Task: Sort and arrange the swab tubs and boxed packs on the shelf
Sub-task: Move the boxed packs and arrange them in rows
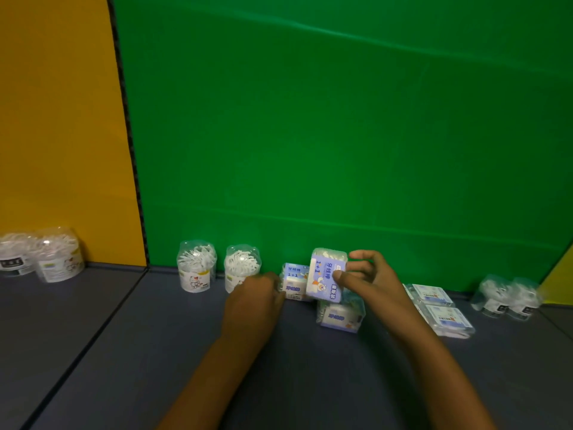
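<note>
Right hand [362,274] up off the shelf [155,336] in the lower middle of the frame, thumb and fingers pinched closed on a lavender boxed pack [325,279], its printed face toward us, its long axis running up and down with a slight lean. Directly below it another boxed pack [341,315] lies on the shelf, and just to the left a third boxed pack [294,282] stands against the green backdrop [341,119]. That is where the left hand [254,294] is, fingers curled at that pack's left side; whether it grips or only steadies it, I cannot tell.

My read: the lifted pack wants the spot beside the standing one, so the gap lies left and down of the right hand, which is the nearer one.

Left of the hands, two clear swab tubs [197,265], round, glossy plastic, white sticks bunched inside, stand along the backdrop. Two more tubs [46,256] sit at far left before the yellow panel [62,119]. Right of the hands, flat clear cases [440,308] lie in a pair, then wrapped tubs [508,296] at the right edge. The shelf surface is matte dark grey.
</note>
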